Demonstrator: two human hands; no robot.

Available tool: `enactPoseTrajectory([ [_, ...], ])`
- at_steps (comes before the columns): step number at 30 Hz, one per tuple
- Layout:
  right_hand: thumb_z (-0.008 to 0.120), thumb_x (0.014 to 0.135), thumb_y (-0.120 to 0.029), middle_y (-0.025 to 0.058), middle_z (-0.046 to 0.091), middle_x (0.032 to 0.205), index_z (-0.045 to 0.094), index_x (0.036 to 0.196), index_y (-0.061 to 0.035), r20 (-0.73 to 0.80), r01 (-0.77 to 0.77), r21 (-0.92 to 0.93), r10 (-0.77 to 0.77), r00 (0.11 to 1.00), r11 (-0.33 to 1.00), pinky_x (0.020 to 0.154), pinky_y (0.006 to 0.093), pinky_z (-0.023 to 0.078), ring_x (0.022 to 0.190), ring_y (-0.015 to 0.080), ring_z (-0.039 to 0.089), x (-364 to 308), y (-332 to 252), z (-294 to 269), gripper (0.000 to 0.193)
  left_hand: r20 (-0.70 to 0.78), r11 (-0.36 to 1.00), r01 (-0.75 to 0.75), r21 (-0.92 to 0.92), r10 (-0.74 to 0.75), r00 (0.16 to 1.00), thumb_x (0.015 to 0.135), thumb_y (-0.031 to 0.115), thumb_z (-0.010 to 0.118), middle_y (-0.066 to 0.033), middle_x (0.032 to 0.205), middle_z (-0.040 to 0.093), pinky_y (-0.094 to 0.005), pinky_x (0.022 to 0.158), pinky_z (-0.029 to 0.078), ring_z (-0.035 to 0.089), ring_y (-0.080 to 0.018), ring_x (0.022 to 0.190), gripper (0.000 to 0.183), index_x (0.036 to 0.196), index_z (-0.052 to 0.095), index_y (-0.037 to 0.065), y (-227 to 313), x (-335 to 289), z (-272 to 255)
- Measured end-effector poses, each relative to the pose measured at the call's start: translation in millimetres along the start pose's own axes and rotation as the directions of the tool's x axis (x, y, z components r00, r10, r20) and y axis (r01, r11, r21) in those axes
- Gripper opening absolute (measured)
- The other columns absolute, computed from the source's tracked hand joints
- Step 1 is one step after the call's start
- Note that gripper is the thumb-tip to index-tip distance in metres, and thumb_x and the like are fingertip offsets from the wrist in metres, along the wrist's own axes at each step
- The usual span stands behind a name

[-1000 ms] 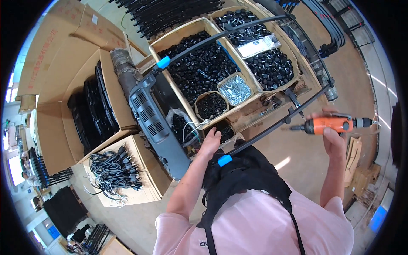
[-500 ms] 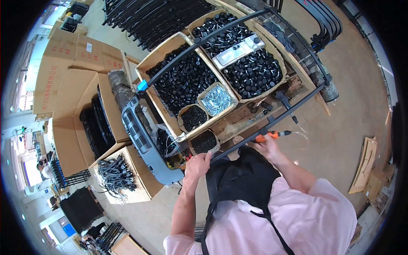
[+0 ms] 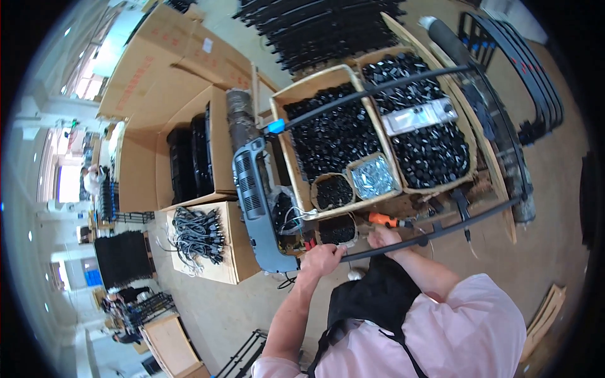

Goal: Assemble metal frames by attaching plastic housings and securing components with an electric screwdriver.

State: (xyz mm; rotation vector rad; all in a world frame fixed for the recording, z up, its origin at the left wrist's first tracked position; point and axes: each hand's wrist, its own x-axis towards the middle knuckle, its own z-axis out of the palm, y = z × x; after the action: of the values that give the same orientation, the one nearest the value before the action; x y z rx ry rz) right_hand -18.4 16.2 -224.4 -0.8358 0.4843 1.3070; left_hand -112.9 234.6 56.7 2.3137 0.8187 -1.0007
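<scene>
Your left hand [image 3: 322, 259] curls round the black tube frame [image 3: 466, 223] near the grey housing [image 3: 261, 217]. Frame ends look lined up already; fastening, can't tell. Your right hand [image 3: 386, 240], fingers half bent, is at the orange power tool [image 3: 383, 219]; grip unclear. Left box [image 3: 353, 206]: black parts, silver fasteners [image 3: 373, 177] in a small tray. Right box [image 3: 441, 189]: black knobs.

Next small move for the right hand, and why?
Probably settle the right hand on the near side of the black frame: the left hand grips that side near its left end, while the orange power tool seems to lie just beyond the right hand, contact unclear.
</scene>
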Motion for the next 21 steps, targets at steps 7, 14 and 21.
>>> enactPoseTrajectory([
  [7, 0.068, 0.103, -0.035, 0.009, 0.078, 0.112, 0.076, 0.119, -0.0005, 0.086, -0.122, -0.928, 0.52, 0.85, 0.353, 0.082, 0.0321, 0.063, 0.096, 0.0183, 0.076, -208.0, -124.9, 122.2, 0.038, -0.133, 0.996, -0.039, -0.079, 0.028, 0.991, 0.104, 0.057, 0.052, -0.0228, 0.101, 0.077, -0.0543, 0.09, 0.058, 0.073, -0.0428, 0.102, 0.054, 0.11, 0.075, 0.009, -8.1, -11.3, -3.1],
  [14, 0.068, 0.1, -0.031, 0.0157, 0.077, 0.109, 0.075, 0.114, -0.0013, 0.577, 0.471, -0.812, -0.353, 0.737, -0.345, 0.091, 0.0408, 0.057, 0.099, 0.0277, 0.074, -118.3, -304.6, 279.8, 0.034, -0.77, 0.743, -0.638, -0.201, 0.283, 0.572, 0.098, 0.032, 0.07, -0.0148, 0.102, 0.074, -0.0458, 0.087, 0.057, 0.071, -0.0339, 0.099, 0.026, 0.104, 0.074, 0.007, -2.8, -72.0, 18.6],
  [21, 0.061, 0.101, -0.047, 0.0266, 0.073, 0.118, 0.073, 0.118, 0.0016, 0.518, 0.056, -0.673, -0.415, 0.748, -0.738, 0.102, 0.0489, 0.053, 0.115, 0.0433, 0.068, 30.5, -385.3, 351.8, 0.053, -0.22, 0.542, -0.15, -0.827, -0.066, 0.973, 0.105, 0.044, 0.065, -0.0192, 0.127, 0.07, -0.0425, 0.107, 0.052, 0.067, -0.0326, 0.122, 0.053, 0.132, 0.06, -0.002, -42.8, -68.7, 126.1],
])
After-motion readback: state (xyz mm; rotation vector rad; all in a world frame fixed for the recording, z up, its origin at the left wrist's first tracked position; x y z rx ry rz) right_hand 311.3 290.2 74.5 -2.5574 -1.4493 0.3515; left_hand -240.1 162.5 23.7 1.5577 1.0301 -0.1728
